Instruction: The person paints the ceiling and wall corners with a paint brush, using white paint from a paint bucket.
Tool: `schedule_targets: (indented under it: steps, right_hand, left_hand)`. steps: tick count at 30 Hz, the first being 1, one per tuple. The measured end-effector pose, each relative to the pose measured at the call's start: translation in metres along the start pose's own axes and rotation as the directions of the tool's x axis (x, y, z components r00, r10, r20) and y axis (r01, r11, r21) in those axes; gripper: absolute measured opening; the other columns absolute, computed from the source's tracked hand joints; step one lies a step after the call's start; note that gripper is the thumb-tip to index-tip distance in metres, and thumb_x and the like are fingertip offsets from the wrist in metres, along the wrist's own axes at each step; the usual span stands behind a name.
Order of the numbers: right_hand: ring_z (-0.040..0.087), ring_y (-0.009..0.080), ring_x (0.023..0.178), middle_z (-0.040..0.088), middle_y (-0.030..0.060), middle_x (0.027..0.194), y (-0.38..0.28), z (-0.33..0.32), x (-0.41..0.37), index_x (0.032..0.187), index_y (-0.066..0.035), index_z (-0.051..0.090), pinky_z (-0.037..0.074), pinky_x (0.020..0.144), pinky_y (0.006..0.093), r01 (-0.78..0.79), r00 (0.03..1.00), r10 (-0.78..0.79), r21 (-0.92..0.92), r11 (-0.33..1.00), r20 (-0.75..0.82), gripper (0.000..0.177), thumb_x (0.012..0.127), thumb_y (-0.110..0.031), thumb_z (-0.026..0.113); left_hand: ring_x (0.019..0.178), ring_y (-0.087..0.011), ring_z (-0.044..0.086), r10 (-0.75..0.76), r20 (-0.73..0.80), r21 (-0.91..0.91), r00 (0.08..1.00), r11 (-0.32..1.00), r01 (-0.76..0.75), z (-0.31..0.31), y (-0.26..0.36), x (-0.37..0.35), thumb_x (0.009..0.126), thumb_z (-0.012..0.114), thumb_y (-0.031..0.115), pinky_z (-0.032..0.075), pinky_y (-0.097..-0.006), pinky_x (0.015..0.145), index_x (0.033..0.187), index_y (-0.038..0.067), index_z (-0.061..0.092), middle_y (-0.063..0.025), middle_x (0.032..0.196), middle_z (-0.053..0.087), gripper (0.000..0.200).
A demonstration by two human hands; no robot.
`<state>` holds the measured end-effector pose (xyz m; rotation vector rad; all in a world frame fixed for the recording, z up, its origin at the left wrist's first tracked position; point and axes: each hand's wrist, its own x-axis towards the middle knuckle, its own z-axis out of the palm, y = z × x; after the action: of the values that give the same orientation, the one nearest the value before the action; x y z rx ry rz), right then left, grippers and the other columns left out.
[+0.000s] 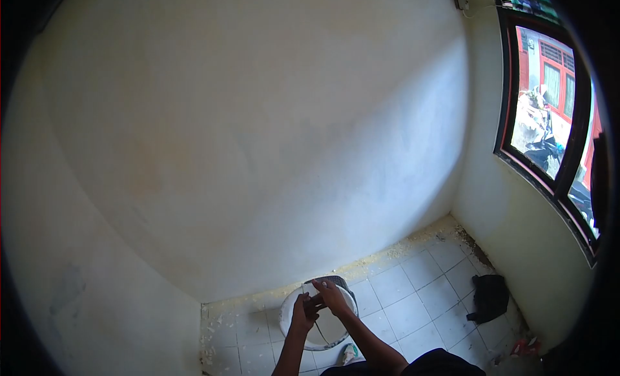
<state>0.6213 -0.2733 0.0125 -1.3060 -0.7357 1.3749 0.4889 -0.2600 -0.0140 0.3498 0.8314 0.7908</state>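
A round white bucket (284, 316) stands on the tiled floor below me, with pale contents inside. Over its opening, my left hand (303, 313) and my right hand (331, 297) are close together, fingers bent around a small dark object (314, 301) that I cannot make out clearly. A thin dark line, perhaps a handle or stick, runs down from the hands across the bucket. Behind the hands, a dark textured item (341, 283) lies at the bucket's far rim.
Pale walls (258, 150) meet in corners around the floor (394, 305). Crumbs of debris line the wall's foot. A black bag or cloth (489, 298) lies at the right, near red scraps (526, 345). A dark-framed window (507, 85) is at the upper right.
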Motion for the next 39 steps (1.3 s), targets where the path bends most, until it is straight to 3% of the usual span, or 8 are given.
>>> schedule_targets:
  steps: [14, 18, 22, 27, 29, 33, 35, 39]
  right_hand:
    - [0.065, 0.0226, 0.060, 0.064, 0.0130, 0.072, 0.031, -0.031, -0.072, 0.095, -0.008, 0.050, 0.054, 0.052, 0.0335, 0.040, 0.986, 0.004, 0.258, 0.965, -0.167, 0.031, 0.090, -0.037, 0.061]
    - [0.067, 0.0260, 0.059, 0.066, 0.0178, 0.075, 0.032, -0.060, -0.050, 0.101, -0.005, 0.047, 0.055, 0.053, 0.0357, -0.036, 0.988, 0.071, 0.241, 0.970, -0.138, 0.037, 0.090, -0.036, 0.061]
    - [0.068, 0.0268, 0.063, 0.066, 0.0184, 0.078, 0.033, -0.080, -0.013, 0.107, -0.004, 0.046, 0.057, 0.057, 0.0372, -0.096, 0.987, 0.122, 0.224, 0.970, -0.107, 0.039, 0.090, -0.036, 0.061]
    - [0.069, 0.0272, 0.067, 0.067, 0.0191, 0.082, 0.019, -0.110, 0.018, 0.115, -0.004, 0.045, 0.057, 0.060, 0.0372, -0.130, 0.991, 0.130, 0.177, 0.976, 0.012, 0.043, 0.093, -0.039, 0.057]
    - [0.068, 0.0236, 0.068, 0.067, 0.0177, 0.085, -0.019, -0.110, 0.009, 0.099, -0.005, 0.050, 0.056, 0.056, 0.0333, -0.112, 0.993, 0.114, 0.198, 0.974, 0.000, 0.034, 0.094, -0.038, 0.057]
    - [0.068, 0.0275, 0.067, 0.065, 0.0198, 0.087, -0.028, -0.128, 0.036, 0.107, -0.003, 0.046, 0.057, 0.051, 0.0371, -0.080, 0.996, 0.081, -0.009, 0.997, 0.034, 0.040, 0.098, -0.041, 0.048]
    - [0.068, 0.0282, 0.066, 0.064, 0.0198, 0.086, -0.029, -0.140, 0.047, 0.106, -0.002, 0.046, 0.056, 0.049, 0.0373, -0.031, 0.999, 0.033, -0.045, 0.998, 0.025, 0.040, 0.098, -0.042, 0.047]
    - [0.066, 0.0297, 0.063, 0.061, 0.0197, 0.082, -0.026, -0.162, 0.059, 0.106, -0.002, 0.046, 0.057, 0.048, 0.0384, -0.027, 1.000, 0.027, -0.061, 0.998, -0.004, 0.040, 0.099, -0.042, 0.046]
  left_hand:
    - [0.051, -0.0134, 0.053, -0.043, 0.078, -0.071, 0.996, 0.996, 0.048, 0.014, -0.065, -0.029, 0.085, 0.062, 0.034, 0.030, -0.0245, 0.039, 0.074, 0.016, 0.052, -0.0011, 0.064, 0.059, 0.023]
    - [0.042, -0.0114, 0.043, -0.081, -0.004, -0.094, 0.997, 0.992, 0.080, 0.018, -0.086, 0.010, 0.084, 0.065, 0.032, 0.030, -0.0256, 0.037, 0.075, 0.017, 0.050, 0.0043, 0.055, 0.049, 0.023]
    - [0.049, -0.0126, 0.049, -0.120, -0.044, -0.040, 0.992, 0.992, 0.118, 0.024, -0.084, 0.044, 0.085, 0.062, 0.035, 0.035, -0.0287, 0.042, 0.088, 0.018, 0.056, 0.0040, 0.063, 0.053, 0.018]
    - [0.047, -0.0134, 0.048, -0.121, -0.165, -0.058, 0.979, 0.992, 0.113, 0.070, -0.070, 0.057, 0.084, 0.063, 0.036, 0.031, -0.0272, 0.041, 0.078, 0.020, 0.054, 0.0038, 0.059, 0.052, 0.019]
    - [0.046, -0.0135, 0.047, -0.142, -0.118, -0.022, 0.983, 0.990, 0.140, 0.073, -0.072, 0.076, 0.084, 0.064, 0.035, 0.031, -0.0273, 0.041, 0.069, 0.020, 0.050, 0.0035, 0.055, 0.050, 0.025]
    - [0.046, -0.0152, 0.047, -0.095, 0.026, -0.137, 0.995, 0.986, 0.098, 0.080, -0.075, 0.117, 0.085, 0.063, 0.030, 0.037, -0.0303, 0.041, 0.063, 0.019, 0.045, 0.0014, 0.053, 0.049, 0.030]
    - [0.044, -0.0167, 0.046, -0.092, -0.121, -0.115, 0.988, 0.990, 0.079, 0.131, -0.053, 0.093, 0.084, 0.063, 0.030, 0.041, -0.0296, 0.042, 0.069, 0.018, 0.048, 0.0002, 0.054, 0.046, 0.025]
    - [0.042, -0.0153, 0.044, -0.166, 0.019, 0.008, 0.986, 0.986, 0.166, 0.099, -0.063, 0.146, 0.080, 0.069, 0.034, 0.036, -0.0295, 0.039, 0.068, 0.019, 0.047, 0.0013, 0.055, 0.044, 0.029]
